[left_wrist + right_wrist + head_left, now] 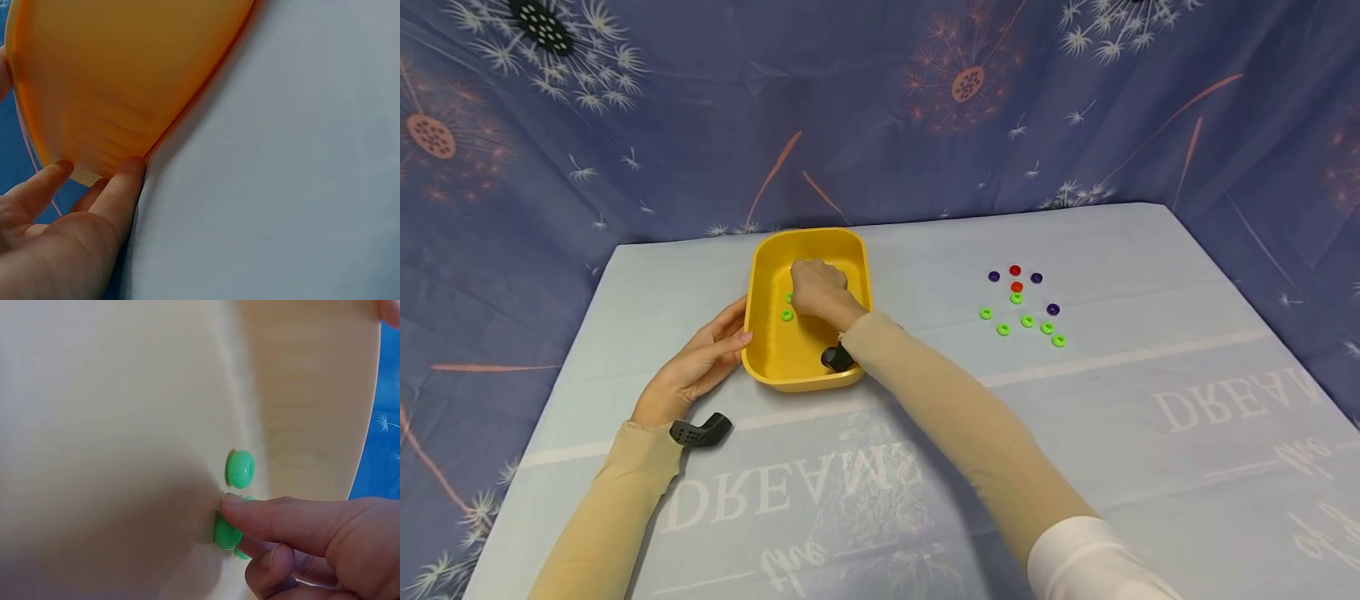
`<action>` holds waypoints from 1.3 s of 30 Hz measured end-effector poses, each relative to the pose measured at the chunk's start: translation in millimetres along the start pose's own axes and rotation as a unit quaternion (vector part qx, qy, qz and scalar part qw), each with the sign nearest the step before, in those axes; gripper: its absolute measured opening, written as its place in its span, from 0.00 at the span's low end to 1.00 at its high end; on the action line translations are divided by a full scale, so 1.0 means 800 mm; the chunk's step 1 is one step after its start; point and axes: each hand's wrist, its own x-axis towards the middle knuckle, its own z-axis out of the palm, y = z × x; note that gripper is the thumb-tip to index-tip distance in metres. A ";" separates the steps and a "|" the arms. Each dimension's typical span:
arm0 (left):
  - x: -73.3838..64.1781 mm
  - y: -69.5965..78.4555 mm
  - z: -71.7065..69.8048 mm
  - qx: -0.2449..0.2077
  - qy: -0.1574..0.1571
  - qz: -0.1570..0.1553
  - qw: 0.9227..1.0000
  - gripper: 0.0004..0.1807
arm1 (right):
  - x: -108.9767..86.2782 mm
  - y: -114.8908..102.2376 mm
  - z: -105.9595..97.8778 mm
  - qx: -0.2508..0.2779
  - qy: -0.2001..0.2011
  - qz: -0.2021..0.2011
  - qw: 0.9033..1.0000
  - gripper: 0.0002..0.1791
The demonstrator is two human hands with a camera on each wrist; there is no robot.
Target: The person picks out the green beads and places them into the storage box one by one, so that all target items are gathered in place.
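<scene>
A yellow plastic bin stands left of centre on the table. Against its left side, my left hand rests with fairly straight fingers; the left wrist view shows fingertips on the outer wall. My right hand reaches down inside the bin. In the right wrist view its fingertips pinch a small green ring close over the bin floor. Another green ring lies just beyond, and more green shows partly hidden behind the fingers. From the head view, two green rings lie left of the right hand.
On the table to the right lie several loose green rings, with dark purple rings and two red rings among them. A printed cloth covers the table, and patterned blue fabric hangs behind it.
</scene>
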 end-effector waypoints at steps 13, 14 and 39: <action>0.000 0.001 0.001 0.003 -0.005 0.004 1.000 0.41 | -0.006 -0.002 -0.013 0.018 0.019 0.015 1.000 0.06; 0.000 0.001 0.001 0.003 -0.005 0.003 1.000 0.41 | -0.006 -0.002 -0.015 0.021 0.021 0.016 0.999 0.06; -0.002 0.000 0.002 -0.006 -0.011 0.012 1.000 0.41 | -0.067 0.112 -0.087 0.287 0.199 0.053 0.936 0.14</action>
